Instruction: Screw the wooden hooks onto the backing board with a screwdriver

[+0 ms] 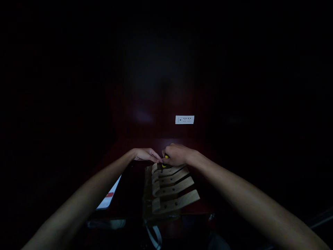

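My right hand (177, 155) is closed around a yellow and black tool (164, 165), perhaps a screwdriver; its tip is hidden. Beside it, the fingertips of my left hand (147, 155) are pinched together close to the tool, and what they hold is too small to make out. Both hands are at the far end of a rack of several curved wooden hooks (176, 202). Each of the nearer hooks has dark round holes or screw heads in its flat part. The hooks sit on a brown base board (147, 194).
A lit phone or tablet screen (108, 198) lies left of the rack, partly behind my left forearm. A white socket plate (184, 119) is on the wall ahead. A pale strap (155, 237) hangs at the table's near edge. The surroundings are very dark.
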Demonstrator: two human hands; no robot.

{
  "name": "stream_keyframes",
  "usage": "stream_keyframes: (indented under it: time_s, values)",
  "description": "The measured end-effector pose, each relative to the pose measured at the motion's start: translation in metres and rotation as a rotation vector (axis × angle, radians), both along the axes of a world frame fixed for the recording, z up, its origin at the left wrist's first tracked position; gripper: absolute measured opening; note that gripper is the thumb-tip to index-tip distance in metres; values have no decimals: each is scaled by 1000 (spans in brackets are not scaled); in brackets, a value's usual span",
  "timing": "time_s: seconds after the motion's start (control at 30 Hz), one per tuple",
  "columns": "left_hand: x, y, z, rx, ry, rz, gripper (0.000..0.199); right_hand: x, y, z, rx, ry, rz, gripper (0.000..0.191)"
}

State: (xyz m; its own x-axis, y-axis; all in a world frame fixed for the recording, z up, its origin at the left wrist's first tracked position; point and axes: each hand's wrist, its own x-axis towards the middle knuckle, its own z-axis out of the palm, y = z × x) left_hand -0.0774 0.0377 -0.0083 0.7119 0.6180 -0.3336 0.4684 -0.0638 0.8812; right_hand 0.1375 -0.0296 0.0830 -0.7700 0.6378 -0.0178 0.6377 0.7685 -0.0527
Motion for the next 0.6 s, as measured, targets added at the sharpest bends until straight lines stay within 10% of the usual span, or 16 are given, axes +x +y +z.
stream_keyframes:
  time_s: [0.23, 0.6]
  values:
    - [-70, 0, 8, 432, 391, 220, 33, 66, 5, -10, -142, 754, -85, 31]
    - [-91, -12, -33, 614, 846, 302, 32, 106, 23, -126, -835, 1606, -315, 26]
